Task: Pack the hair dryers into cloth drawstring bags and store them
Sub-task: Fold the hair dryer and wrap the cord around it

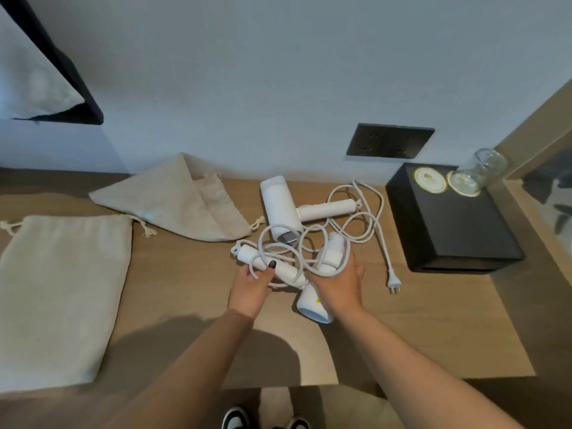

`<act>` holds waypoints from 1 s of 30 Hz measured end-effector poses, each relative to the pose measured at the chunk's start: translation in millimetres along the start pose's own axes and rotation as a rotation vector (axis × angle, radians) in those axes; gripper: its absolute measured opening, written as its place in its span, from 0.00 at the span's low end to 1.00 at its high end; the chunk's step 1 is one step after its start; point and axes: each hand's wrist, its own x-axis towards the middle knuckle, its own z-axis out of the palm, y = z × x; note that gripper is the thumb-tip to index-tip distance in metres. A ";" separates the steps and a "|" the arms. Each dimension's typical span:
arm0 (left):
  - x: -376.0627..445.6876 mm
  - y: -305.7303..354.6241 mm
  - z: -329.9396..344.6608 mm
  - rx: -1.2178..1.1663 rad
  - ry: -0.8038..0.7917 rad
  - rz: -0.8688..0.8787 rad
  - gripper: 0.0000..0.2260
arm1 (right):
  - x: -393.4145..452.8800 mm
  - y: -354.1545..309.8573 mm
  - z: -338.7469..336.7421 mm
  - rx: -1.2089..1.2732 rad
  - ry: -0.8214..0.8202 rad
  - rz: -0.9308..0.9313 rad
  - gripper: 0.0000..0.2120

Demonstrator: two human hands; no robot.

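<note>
curling round the near dryer [312, 301]: left hand [251, 287] on handle, right hand [339, 284] on body.

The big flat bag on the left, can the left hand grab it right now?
Probably not right away. The left hand grips the handle and cord of the near hair dryer, so it is busy. The flat cloth bag lies uncovered on the table with nothing between them, so letting go first should free the way.

Landmark: white plastic hair dryer [280, 209] mid wooden desk [433, 320]. Left: folded beige cloth bag [173, 202], flat beige drawstring bag [62, 292] farther left. Right: black rectangular box [448, 230]. Before: second white dryer [309, 301].
</note>
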 end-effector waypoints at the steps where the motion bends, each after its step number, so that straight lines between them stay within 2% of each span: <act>1: 2.8 -3.2 -3.0 0.069 0.009 0.017 0.10 | 2.6 1.3 0.6 -0.004 0.002 -0.004 0.49; 5: 3.5 -17.6 -13.3 0.316 0.106 0.211 0.22 | 19.1 3.1 2.1 -0.036 -0.026 -0.066 0.44; 8: 0.4 -22.8 -16.7 0.440 0.154 0.338 0.22 | 29.5 11.9 2.1 0.017 -0.085 -0.124 0.43; 11: 3.7 -26.7 -16.0 0.568 0.177 0.472 0.19 | 29.5 34.2 3.8 0.197 -0.154 -0.145 0.36; 15: 13.0 -25.1 -10.2 0.751 0.233 0.701 0.12 | 26.3 58.6 8.9 0.230 -0.044 -0.265 0.29; 19: 31.1 -21.7 -3.0 0.920 0.214 1.028 0.13 | 42.7 54.7 13.9 0.240 0.081 -0.372 0.24; 23: 39.4 -27.0 -1.8 0.860 0.247 1.161 0.15 | 57.4 56.6 16.7 0.254 0.127 -0.443 0.19; 30: 38.9 -28.5 -2.1 0.638 0.280 1.203 0.16 | 62.8 70.8 17.6 0.342 0.140 -0.419 0.10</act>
